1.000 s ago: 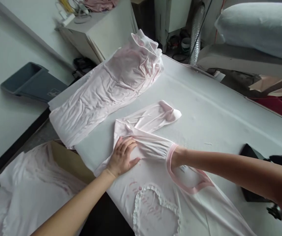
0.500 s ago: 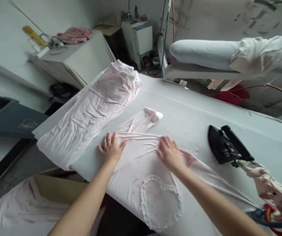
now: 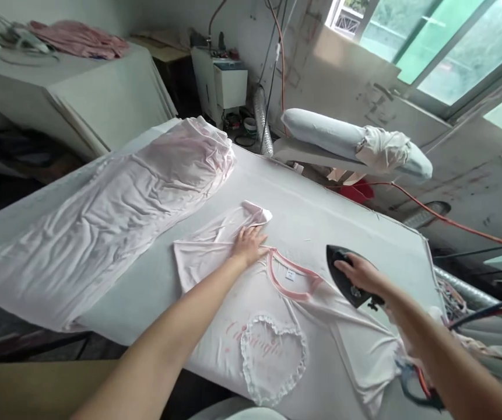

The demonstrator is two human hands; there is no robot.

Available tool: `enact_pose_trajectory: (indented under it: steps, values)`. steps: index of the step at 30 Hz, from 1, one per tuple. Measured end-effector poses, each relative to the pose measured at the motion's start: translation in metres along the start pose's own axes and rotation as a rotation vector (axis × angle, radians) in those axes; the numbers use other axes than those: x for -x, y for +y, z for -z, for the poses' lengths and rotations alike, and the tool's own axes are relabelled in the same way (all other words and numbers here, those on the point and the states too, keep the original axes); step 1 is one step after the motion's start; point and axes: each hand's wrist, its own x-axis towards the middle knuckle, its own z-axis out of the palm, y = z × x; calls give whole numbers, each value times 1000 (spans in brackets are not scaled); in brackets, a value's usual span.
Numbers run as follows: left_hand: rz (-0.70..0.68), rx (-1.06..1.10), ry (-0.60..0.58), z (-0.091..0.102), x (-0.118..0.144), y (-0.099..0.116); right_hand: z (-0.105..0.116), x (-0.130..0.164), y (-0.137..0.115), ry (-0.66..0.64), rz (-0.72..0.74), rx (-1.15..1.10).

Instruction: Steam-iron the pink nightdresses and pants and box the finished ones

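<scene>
A pale pink shirt (image 3: pixel 216 303) lies spread on the padded ironing table, with a pink ribbed collar (image 3: pixel 292 294) and a heart outlined in white ruffle (image 3: pixel 245 350) around pink lettering. My left hand (image 3: pixel 251 246) rests flat on its shoulder, left of the collar and just below a folded sleeve (image 3: pixel 233 219). To the right of the collar, my right hand (image 3: pixel 360 272) is wrapped around the handle of a black iron (image 3: pixel 340 280). The iron's pointed tip faces away from me. Whether its sole touches the table is hard to see.
Other pale pink fabric (image 3: pixel 115 216) lies wrinkled along the left side of the ironing table (image 3: pixel 285 204). A padded sleeve board (image 3: pixel 320 129) stands behind the far edge. Orange tubing (image 3: pixel 452 221) runs at right. Blue-handled scissors (image 3: pixel 408 385) lie near my right forearm.
My right hand has left the fabric and taken hold of the iron. My left hand has slid right toward the collar, which is now uncovered. The view has turned right, bringing in a window.
</scene>
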Motion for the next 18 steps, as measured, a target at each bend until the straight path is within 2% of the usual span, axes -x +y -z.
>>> enact_pose_trajectory:
  steps: [1,3,5,6,7,9,11,13,14,18]
  values:
    - [1,66,96,7,9,-7,-9,11,-19,-16,84,3]
    - [25,162,344,20,46,-28,-32,25,-61,-43,219,0]
    - [179,141,554,31,104,-53,-58,29,-107,-78,313,-7]
    - [306,86,589,35,136,-65,-71,28,-129,-97,363,-1]
    - [442,19,560,38,168,-74,-83,24,-148,-105,407,16]
    - [631,-80,396,42,220,-84,-103,12,-174,-79,440,55]
    - [680,-87,210,43,252,-85,-113,-1,-183,-25,389,84]
    - [691,1,106,44,265,-84,-114,-12,-179,-25,346,123]
    - [693,81,78,46,267,-84,-111,-15,-175,-53,373,163]
    - [663,358,28,60,270,-93,-100,-12,-169,-225,717,513]
